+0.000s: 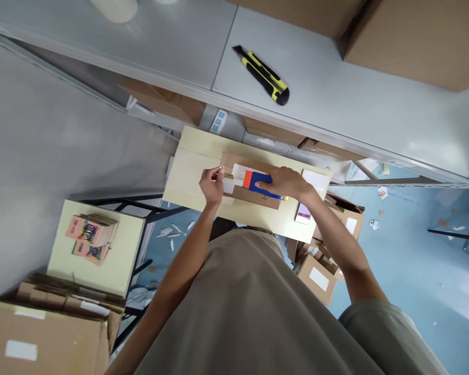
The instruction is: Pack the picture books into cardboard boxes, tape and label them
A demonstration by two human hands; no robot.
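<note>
On the pale yellow table [187, 172] in front of me lies a flat brown cardboard piece [271, 201] with white patches on it. Over it, my right hand [287, 181] grips a blue, box-shaped item with an orange end [258, 180], its fingers and thumb wrapped round the right part. My left hand [212, 185] is at the cardboard's left edge, fingertips pinched together. Something small and pale shows at those fingertips, too small to name. A short tan strip lies between the left hand and the orange end.
A phone [303, 213] lies at the table's right side near a white sheet [316, 179]. On the grey shelf above is a yellow-black utility knife [262, 76]. Pink printed packs [88, 232] sit on a side table at left. Cardboard boxes [318, 278] stand on the blue floor.
</note>
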